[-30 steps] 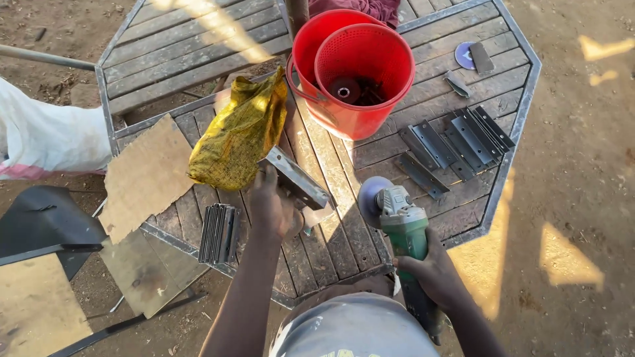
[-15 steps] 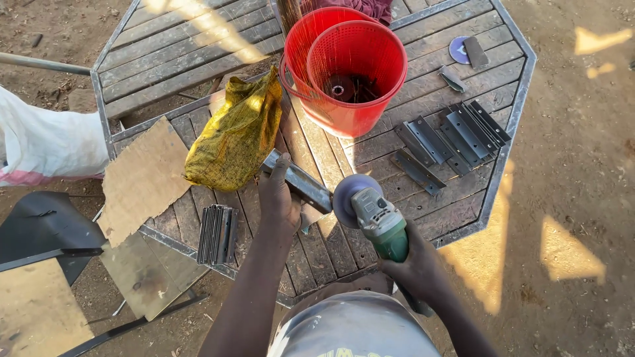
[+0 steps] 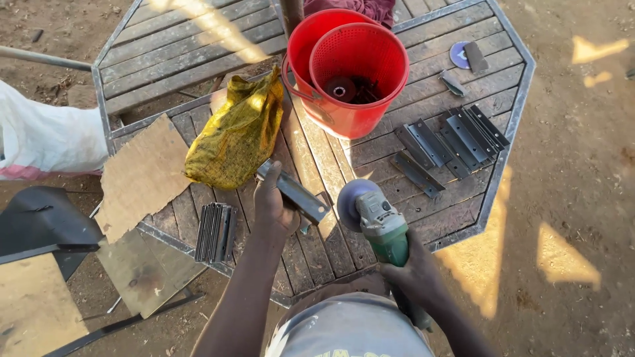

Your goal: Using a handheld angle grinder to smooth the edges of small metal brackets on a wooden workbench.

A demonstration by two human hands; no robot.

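Your left hand [image 3: 274, 201] is clamped around a flat metal bracket [image 3: 296, 192], pinning it to the slatted wooden table [image 3: 198, 46] near the front edge. The bracket's long axis runs diagonally, from upper left by the yellow bag [image 3: 235, 135] down to lower right, so its free end points at the grinder. That keeps the worked end clear of your fingers.

Your right hand [image 3: 413, 277] is closed on the body of the green angle grinder [image 3: 380, 225], with the disc [image 3: 354, 198] leading, up and to the left, just beside the bracket's free end. Disc and bracket look to be touching or nearly so; I can't tell from this angle.

The finished or waiting stock is split by side: a stack of flat plates [image 3: 215, 231] left of your arm, more brackets [image 3: 450, 142] fanned out at right (both well away from the disc). The red bucket [image 3: 350, 73] sits behind, with a perforated red basket nested in it.
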